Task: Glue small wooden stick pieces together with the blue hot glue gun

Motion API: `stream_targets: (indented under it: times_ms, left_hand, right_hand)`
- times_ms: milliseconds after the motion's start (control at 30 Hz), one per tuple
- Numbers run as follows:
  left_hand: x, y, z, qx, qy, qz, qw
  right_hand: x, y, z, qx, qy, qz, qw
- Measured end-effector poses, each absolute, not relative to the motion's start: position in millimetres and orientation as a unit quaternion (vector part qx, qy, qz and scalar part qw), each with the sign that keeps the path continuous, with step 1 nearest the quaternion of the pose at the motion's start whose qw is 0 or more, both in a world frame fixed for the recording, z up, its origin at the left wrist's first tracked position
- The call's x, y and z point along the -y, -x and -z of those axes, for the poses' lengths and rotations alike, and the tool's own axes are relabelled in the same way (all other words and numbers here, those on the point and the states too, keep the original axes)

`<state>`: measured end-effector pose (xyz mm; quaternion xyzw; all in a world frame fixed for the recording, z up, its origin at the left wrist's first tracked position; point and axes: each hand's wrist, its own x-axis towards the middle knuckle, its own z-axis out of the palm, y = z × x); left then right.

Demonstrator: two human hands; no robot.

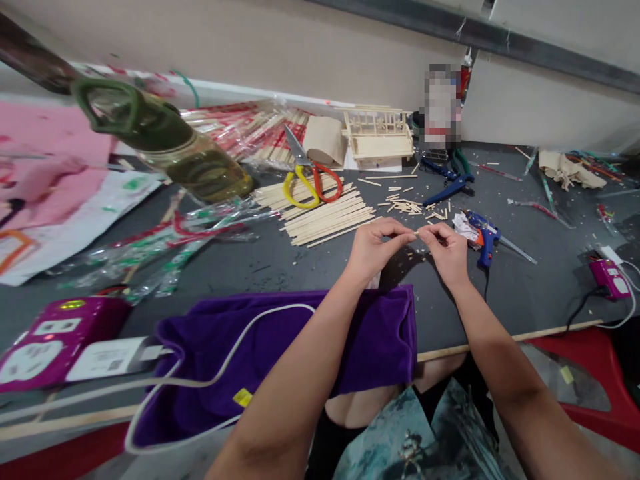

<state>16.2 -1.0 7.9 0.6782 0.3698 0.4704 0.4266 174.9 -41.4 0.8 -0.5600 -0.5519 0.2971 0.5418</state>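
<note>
Bare forearms (pixel 310 360) reach in from the bottom edge, over a soft, folded purple cloth (pixel 240 327) on the left. The left hand (pixel 370 250) and right hand (pixel 449 252) nearly meet, with the fingers of each pinched together on one tiny pale piece (pixel 417 234), apparently wood. It lies directly between the fingertips, about equally near both hands; its long axis is too small to tell. Just beyond them, short cut wooden bits (pixel 404 206) are scattered on the dark, matte counter (pixel 540 287). Near the right hand is a blue hot-glue gun (pixel 487 241). Left of the bits, smooth, slender wooden sticks (pixel 330 223) lie roughly side by side under metal scissors (pixel 299 150) with red and yellow loops. Farther back are blue-handled pliers (pixel 447 191) and a small, railed model (pixel 383 147) of pale sticks.
</note>
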Motion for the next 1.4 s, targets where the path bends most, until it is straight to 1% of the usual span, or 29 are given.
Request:
stream_targets:
  times_ms: [200, 600, 833, 1100, 1400]
  left_hand:
    - [-1.1, -14.7, -8.9, -0.387, -0.663, -0.464, 0.442]
    - [1.0, -17.9, -8.9, -0.41, -0.642, -0.438, 0.476]
    - [-2.7, -17.3, -1.9, -0.432, -0.563, -0.447, 0.545]
    - [-3.0, -16.1, -3.9, -0.424, -0.522, -0.429, 0.603]
    - [-2.4, -16.5, -2.9, -0.422, -0.542, -0.434, 0.583]
  right_hand:
    - [39.2, -175.3, 3.1, 0.537, 0.55, -0.32, 0.554]
    - [37.4, -175.6, 3.9, 0.548, 0.561, -0.317, 0.534]
    - [35.8, -178.2, 2.9, 0.533, 0.573, -0.304, 0.543]
    - [38.8, -174.8, 1.9, 0.605, 0.55, -0.251, 0.518]
    - [39.0, -175.1, 2.2, 0.614, 0.543, -0.253, 0.514]
